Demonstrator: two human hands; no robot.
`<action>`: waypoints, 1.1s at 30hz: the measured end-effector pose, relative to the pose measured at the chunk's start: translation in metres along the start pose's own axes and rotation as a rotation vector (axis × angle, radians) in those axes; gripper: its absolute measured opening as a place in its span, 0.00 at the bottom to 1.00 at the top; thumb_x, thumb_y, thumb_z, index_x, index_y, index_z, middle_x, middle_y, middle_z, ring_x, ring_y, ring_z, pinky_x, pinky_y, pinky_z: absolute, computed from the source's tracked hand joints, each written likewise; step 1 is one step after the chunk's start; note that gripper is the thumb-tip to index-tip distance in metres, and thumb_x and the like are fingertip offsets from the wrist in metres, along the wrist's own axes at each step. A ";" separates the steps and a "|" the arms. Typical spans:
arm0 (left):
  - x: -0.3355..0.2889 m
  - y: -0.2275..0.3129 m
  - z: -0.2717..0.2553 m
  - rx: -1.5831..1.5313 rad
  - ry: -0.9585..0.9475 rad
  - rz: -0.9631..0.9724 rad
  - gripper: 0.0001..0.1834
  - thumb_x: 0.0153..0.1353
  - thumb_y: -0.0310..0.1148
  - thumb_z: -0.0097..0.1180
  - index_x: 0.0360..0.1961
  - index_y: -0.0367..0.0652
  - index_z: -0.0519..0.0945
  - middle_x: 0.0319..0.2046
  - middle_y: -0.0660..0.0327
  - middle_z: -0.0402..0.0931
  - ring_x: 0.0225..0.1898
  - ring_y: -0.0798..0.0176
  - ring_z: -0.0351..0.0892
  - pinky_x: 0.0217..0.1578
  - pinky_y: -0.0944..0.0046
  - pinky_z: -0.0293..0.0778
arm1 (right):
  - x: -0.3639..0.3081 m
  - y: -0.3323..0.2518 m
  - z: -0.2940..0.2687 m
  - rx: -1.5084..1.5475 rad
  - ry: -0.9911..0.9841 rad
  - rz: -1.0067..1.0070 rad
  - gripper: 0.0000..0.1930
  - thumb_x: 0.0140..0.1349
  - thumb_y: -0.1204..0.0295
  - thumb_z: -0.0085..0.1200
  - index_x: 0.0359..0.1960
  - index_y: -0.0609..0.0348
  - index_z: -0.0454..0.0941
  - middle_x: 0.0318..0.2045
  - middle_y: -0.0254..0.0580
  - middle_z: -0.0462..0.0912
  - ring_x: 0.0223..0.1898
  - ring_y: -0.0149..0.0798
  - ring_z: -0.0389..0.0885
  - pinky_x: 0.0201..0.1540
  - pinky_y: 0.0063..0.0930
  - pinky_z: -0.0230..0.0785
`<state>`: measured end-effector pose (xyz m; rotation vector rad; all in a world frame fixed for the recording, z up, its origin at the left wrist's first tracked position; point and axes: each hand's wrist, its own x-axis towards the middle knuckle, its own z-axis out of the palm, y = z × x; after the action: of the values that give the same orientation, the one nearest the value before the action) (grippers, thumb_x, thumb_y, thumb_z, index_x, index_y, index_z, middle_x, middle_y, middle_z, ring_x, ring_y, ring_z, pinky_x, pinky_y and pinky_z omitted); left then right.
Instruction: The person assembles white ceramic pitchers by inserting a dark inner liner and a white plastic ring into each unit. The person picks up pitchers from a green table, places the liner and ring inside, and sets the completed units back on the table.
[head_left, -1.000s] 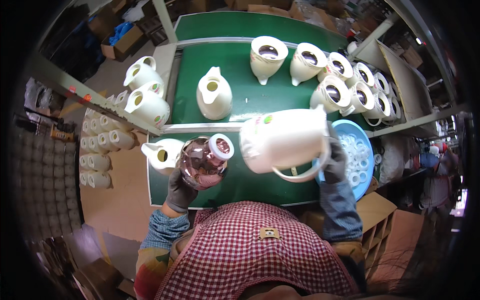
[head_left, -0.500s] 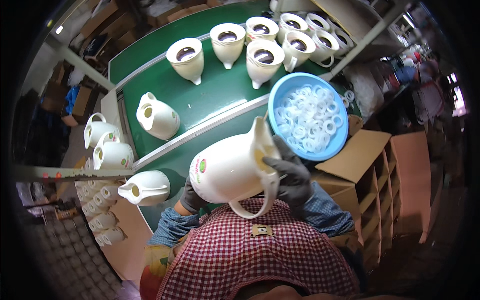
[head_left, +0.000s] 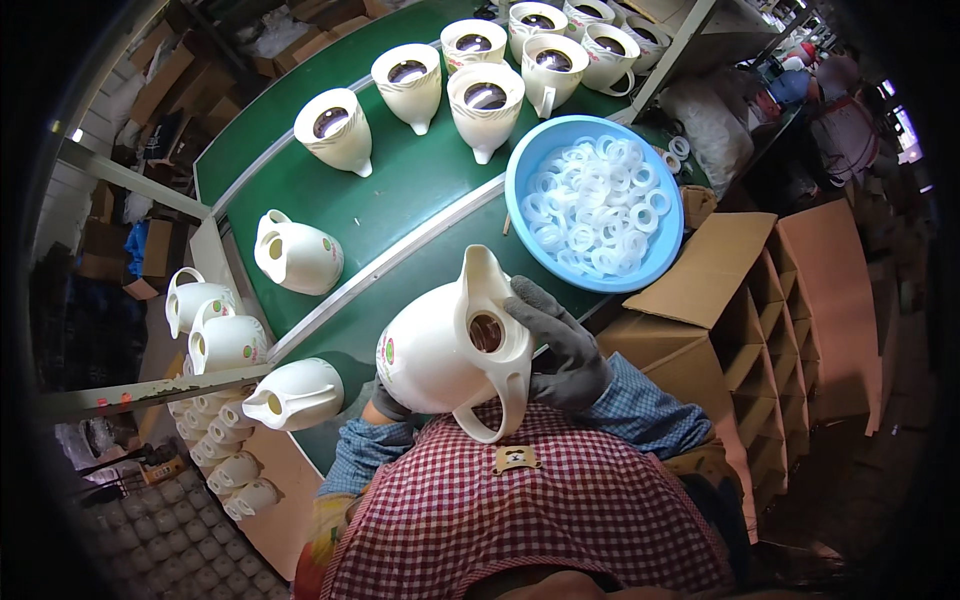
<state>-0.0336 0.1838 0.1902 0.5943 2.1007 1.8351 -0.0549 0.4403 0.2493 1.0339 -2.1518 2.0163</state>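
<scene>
A white jug (head_left: 425,345) with a spout and a loop handle lies tilted between my hands, above the near part of the green table. My left hand (head_left: 390,404), in a dark grey glove, holds it at the base; most of its fingers are hidden behind the body. At the mouth end, my grey-gloved right hand (head_left: 562,345) holds the rim beside the spout, its upper fingers lying along the edge. The round opening between spout and handle shows a dark, shiny inside. A light blue basin (head_left: 518,222) full of translucent white rings (head_left: 598,205) stands just beyond my right hand.
Several white jug bodies (head_left: 408,88) with dark round openings stand across the back of the green table (head_left: 400,180). More spouted jugs (head_left: 300,252) lie at the left, near a metal rail (head_left: 160,392). An open cardboard box with dividers (head_left: 690,345) sits at the right.
The jug has turned so its opening faces me more, showing the dark inside. My right fingers have moved from the opening to the outer rim near the spout. The whole view has shifted slightly.
</scene>
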 end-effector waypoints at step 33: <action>0.061 -0.052 -0.156 -0.424 0.537 -0.337 0.29 0.61 0.32 0.67 0.63 0.37 0.76 0.69 0.53 0.69 0.64 0.48 0.74 0.65 0.52 0.71 | 0.011 0.046 -0.028 -0.164 -0.061 0.427 0.34 0.61 0.62 0.63 0.68 0.60 0.70 0.66 0.58 0.72 0.68 0.57 0.71 0.72 0.47 0.60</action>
<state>-0.1665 0.0725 0.1650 -0.3721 1.8324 2.2959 -0.0964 0.4584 0.2186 0.6663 -2.7060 1.9248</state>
